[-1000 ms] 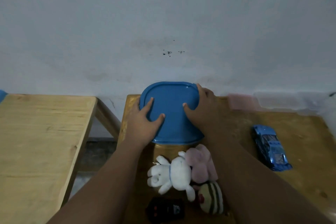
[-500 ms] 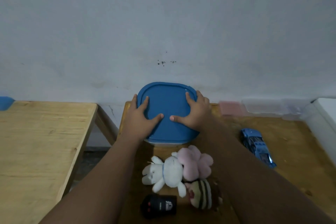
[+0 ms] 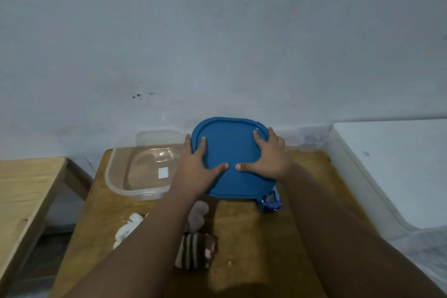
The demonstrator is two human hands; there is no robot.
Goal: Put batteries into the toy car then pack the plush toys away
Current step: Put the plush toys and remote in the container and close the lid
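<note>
Both hands hold a blue lid [image 3: 231, 152] above the right half of the wooden table [image 3: 244, 237]. My left hand [image 3: 197, 164] grips its left edge and my right hand [image 3: 271, 155] its right edge, thumbs on top. A clear plastic container [image 3: 135, 176] stands uncovered at the table's back left. The blue toy car [image 3: 269, 202] peeks out under the lid's near right corner. A white plush [image 3: 128, 227], a pink plush [image 3: 199, 215] and a striped plush [image 3: 193, 251] lie near the front, partly hidden by my left forearm.
A second wooden table [image 3: 24, 191] stands at the left across a gap. A white surface [image 3: 396, 169] borders the table on the right. The wall [image 3: 217, 43] rises right behind the table.
The blue lid has come off the clear container and moved right with both hands on it. The container now shows open at the left. The view has shifted right.
</note>
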